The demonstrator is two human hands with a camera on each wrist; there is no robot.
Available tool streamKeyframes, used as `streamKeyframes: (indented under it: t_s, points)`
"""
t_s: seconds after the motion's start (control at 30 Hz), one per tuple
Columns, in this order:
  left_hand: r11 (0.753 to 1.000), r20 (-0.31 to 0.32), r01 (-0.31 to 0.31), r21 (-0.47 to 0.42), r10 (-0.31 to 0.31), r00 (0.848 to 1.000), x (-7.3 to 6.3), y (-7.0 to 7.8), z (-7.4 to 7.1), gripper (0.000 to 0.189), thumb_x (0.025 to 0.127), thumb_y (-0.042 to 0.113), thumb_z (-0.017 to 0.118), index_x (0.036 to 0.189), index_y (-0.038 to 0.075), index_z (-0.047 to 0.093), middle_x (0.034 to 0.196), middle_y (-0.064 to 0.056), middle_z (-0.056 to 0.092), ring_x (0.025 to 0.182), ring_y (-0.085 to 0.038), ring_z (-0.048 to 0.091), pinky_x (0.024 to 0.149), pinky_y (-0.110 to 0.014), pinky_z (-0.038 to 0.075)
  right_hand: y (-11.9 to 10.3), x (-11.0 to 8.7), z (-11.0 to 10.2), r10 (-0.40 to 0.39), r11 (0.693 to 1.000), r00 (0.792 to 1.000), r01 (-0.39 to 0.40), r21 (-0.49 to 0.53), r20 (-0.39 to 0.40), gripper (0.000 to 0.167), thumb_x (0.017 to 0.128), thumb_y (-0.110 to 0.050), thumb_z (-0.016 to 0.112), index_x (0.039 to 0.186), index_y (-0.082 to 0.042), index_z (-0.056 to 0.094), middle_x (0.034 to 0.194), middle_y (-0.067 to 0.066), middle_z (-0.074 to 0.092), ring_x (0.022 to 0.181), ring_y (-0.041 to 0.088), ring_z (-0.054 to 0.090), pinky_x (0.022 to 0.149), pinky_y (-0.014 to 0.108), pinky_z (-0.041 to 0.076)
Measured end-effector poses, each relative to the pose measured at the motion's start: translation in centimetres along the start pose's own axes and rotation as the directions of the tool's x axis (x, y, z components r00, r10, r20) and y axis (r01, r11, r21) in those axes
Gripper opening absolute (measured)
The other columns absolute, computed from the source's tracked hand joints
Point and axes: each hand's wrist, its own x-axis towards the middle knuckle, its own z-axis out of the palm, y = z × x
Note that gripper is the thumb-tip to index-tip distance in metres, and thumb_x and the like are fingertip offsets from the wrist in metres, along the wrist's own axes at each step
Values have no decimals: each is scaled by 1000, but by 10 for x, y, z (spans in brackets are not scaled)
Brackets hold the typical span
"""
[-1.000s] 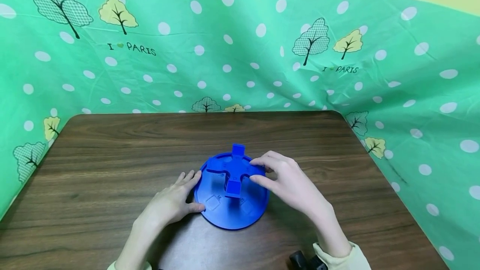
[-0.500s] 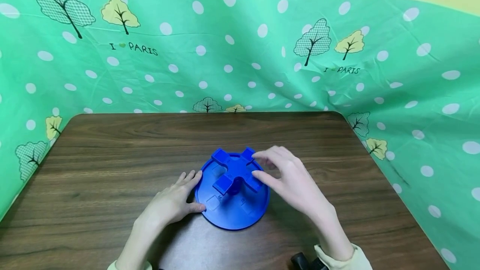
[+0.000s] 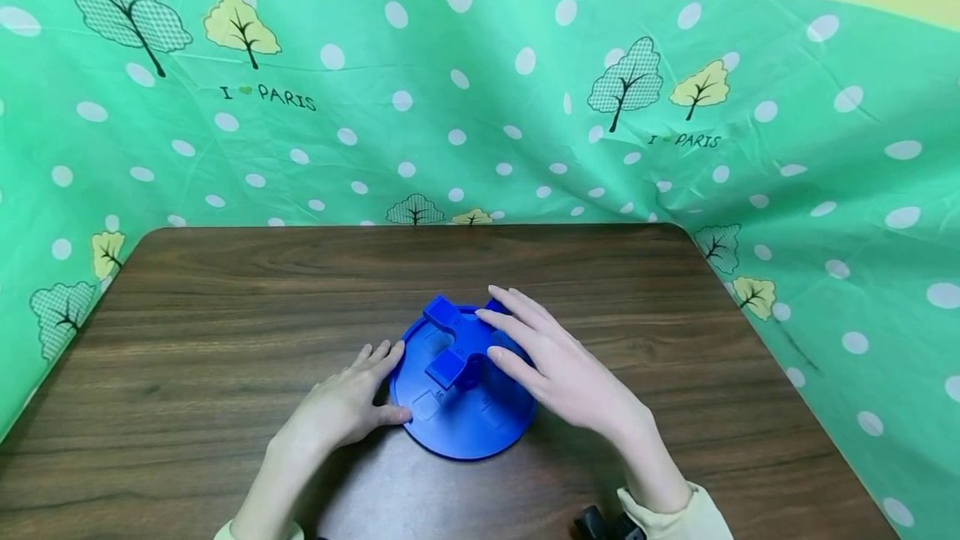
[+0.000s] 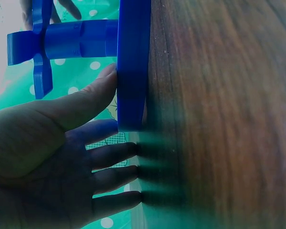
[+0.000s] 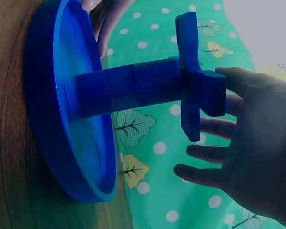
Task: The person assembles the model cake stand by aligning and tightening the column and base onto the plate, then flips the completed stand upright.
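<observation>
A blue round base (image 3: 465, 440) with a raised rim lies on the table. From its middle rises a blue post (image 5: 133, 86), topped by a four-armed blue cross piece (image 3: 472, 336). My left hand (image 3: 337, 407) rests at the base's left edge, fingers straight, with the thumb on the rim and the other fingertips down by the tabletop in the left wrist view. On the right, my right hand (image 3: 562, 377) reaches over the cross piece with fingers spread and straight. One fingertip is right at an arm's end in the right wrist view. That hand hides the right-hand arms in the head view.
The brown wood-grain table (image 3: 247, 315) runs back to a green dotted cloth (image 3: 480, 107) printed with trees. A black object (image 3: 600, 523) is at the right sleeve (image 3: 678, 515), by the front edge of the view.
The cross piece has turned on its post, from straight arms to diagonal ones. My right hand has moved left over it and its fingers have straightened. My left hand has stayed at the rim.
</observation>
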Motion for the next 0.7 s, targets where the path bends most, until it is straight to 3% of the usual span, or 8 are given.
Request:
streamKeyframes:
  t_s: [0.27,0.5,0.7]
  points:
    - [1000,-4,-9,-1,9,1000,0,0,-1,91,87,48,78,161,17,36,169,-15,33,157,-43,26,112,-79,30,-2,0,-2,-7,1000,999,7,4,-39,43,105,-56,49,141,-34,57,166,-13,37,161,19,25,127,55,31]
    - [1000,-6,-16,-3,16,1000,0,0,0,91,87,47,79,161,16,36,168,-16,33,157,-43,26,114,-77,30,-2,-2,-4,-36,999,997,33,-43,-70,38,101,-44,64,135,-28,62,147,-7,59,142,17,52,116,47,47]
    - [1000,-6,-17,-4,17,1000,0,1,1,91,87,46,79,161,17,37,168,-16,33,157,-43,27,115,-76,31,-4,-5,-7,-28,998,997,24,-53,-68,37,100,-39,68,133,-26,65,134,-8,67,129,13,62,107,42,56]
